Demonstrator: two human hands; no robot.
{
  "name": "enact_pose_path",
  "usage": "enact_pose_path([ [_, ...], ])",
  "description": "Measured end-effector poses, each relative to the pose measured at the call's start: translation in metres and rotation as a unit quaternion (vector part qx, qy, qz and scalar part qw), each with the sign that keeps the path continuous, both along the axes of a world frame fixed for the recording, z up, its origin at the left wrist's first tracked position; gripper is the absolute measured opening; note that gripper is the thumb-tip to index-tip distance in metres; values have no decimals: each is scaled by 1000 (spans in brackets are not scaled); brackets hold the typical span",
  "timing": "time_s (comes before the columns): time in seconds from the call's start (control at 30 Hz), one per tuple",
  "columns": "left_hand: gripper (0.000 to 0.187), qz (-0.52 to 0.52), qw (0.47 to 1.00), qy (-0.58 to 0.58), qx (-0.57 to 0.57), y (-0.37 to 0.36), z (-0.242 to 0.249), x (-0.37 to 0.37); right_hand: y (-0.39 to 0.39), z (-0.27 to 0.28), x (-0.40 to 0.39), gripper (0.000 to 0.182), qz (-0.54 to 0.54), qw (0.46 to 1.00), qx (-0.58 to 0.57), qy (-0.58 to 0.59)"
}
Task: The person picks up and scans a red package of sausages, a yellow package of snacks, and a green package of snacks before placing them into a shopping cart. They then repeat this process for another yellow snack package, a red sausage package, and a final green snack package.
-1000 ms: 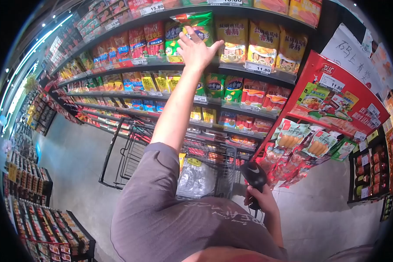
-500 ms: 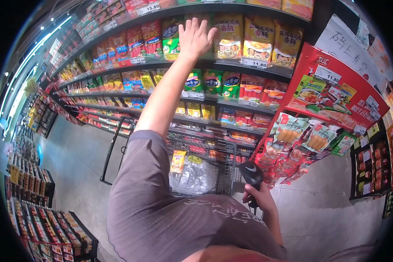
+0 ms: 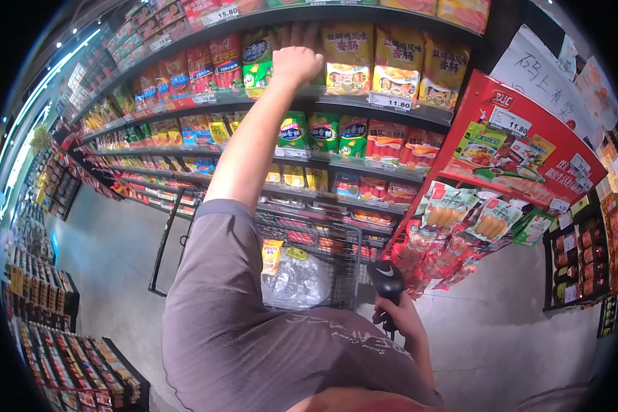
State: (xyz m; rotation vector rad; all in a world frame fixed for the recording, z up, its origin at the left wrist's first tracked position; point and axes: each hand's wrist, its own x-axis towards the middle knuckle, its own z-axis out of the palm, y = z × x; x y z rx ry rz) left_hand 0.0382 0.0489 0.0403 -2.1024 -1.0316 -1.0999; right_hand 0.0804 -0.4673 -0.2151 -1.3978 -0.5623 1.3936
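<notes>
My left hand (image 3: 299, 62) reaches deep into a gap on the upper shelf, its stretched fingers in shadow. On the left of the hand stands a green sausage packet (image 3: 257, 58); on its right is a yellow sausage packet (image 3: 349, 58). No packet shows in this hand, though the fingertips are hard to see. Low on the right, my right hand (image 3: 403, 314) is wrapped around the handle of a black handheld barcode scanner (image 3: 386, 281).
Below my arm is a wire shopping cart (image 3: 345, 275) holding a yellow packet (image 3: 271, 257) and a clear plastic bag (image 3: 295, 281). A red display stand (image 3: 484, 110) with hanging sausage packets (image 3: 450, 206) juts out on the right. Low racks (image 3: 75, 357) line the lower left.
My left hand has pushed farther into the shelf gap, its fingers passing from light into shadow. The view has shifted slightly. My right hand keeps its hold on the scanner.
</notes>
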Motion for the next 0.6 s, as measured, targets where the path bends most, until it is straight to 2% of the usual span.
enact_pose_path([
  [0.07,89,-114,991,1,-74,9,0,-8,-1,-1,0,36,-5,1000,-3,-8],
  [0.1,89,-112,991,1,-74,14,2,-8,-1,-2,0,35,-9,1000,-3,-1],
  [0.17,98,-104,973,52,-198,22,4,-11,0,-1,0,35,-9,1000,-5,7],
  [0.3,102,-46,974,111,-192,-2,21,-21,3,-1,-3,32,2,1000,2,5],
  [0.33,74,-36,962,152,-225,-13,28,-23,4,-2,-5,31,7,1000,8,8],
  [0.4,74,-27,947,192,-256,-19,31,-26,3,5,-10,30,16,1000,7,2],
  [0.47,75,-46,962,195,-188,-20,27,-28,2,14,-16,31,27,999,13,12],
  [0.6,71,-44,964,186,-184,-13,36,-33,-2,2,-19,31,19,1000,7,14],
])
